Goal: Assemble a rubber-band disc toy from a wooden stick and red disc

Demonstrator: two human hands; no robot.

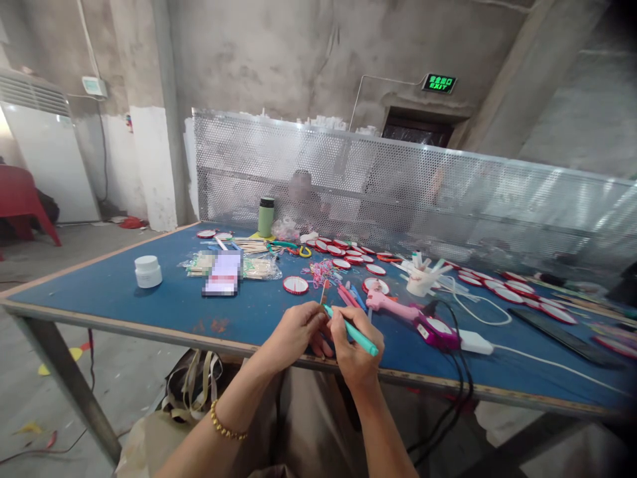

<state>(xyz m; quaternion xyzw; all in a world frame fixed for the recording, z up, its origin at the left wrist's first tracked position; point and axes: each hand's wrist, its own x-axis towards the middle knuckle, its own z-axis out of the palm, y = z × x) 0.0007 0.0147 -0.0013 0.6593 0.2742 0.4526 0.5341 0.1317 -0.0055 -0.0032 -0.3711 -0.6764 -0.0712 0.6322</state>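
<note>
My left hand and my right hand meet at the near edge of the blue table. The right hand pinches a teal stick that slants up to the left. The left hand curls around that stick's far tip, fingers closed, and a thin wooden stick with an orange tip rises just behind it. A gold bead bracelet circles my left wrist. A pink glue gun lies just right of my hands.
Red-rimmed round discs are scattered across the table, with a white jar, a green flask, a white cup of sticks, a power adapter and cables. A perforated metal screen runs along the far side; a person sits behind it.
</note>
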